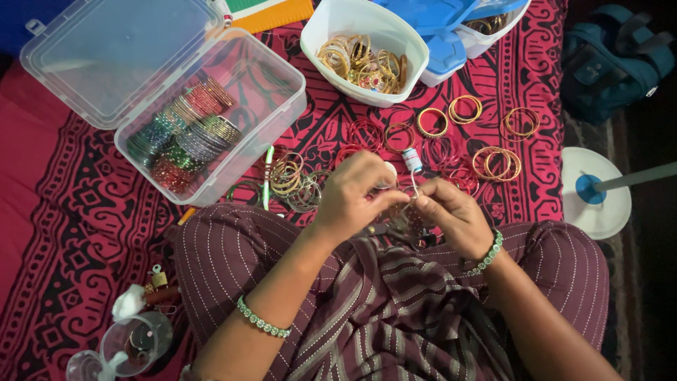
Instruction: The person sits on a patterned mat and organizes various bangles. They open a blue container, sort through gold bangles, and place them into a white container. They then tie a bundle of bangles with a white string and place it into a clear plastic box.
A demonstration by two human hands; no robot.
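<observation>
My left hand (pixel 356 192) and my right hand (pixel 451 215) meet over my lap, fingertips pinched together on a thin bangle (pixel 409 192) held between them. A small white-capped bottle (pixel 412 160) stands on the cloth just beyond the fingers. Dark small tools or pieces lie in my lap under the hands (pixel 398 229), too shadowed to name. Loose gold and red bangles (pixel 493 162) are spread on the red patterned cloth (pixel 70 212) in front of me. Both wrists wear green beaded bracelets.
A clear plastic box (pixel 278 116) with rows of coloured bangles stands open at left, lid tilted back. A white tub (pixel 405 42) of gold bangles sits at top centre, blue-lidded containers behind it. A white fan base (pixel 599 212) is at right, glass items at lower left.
</observation>
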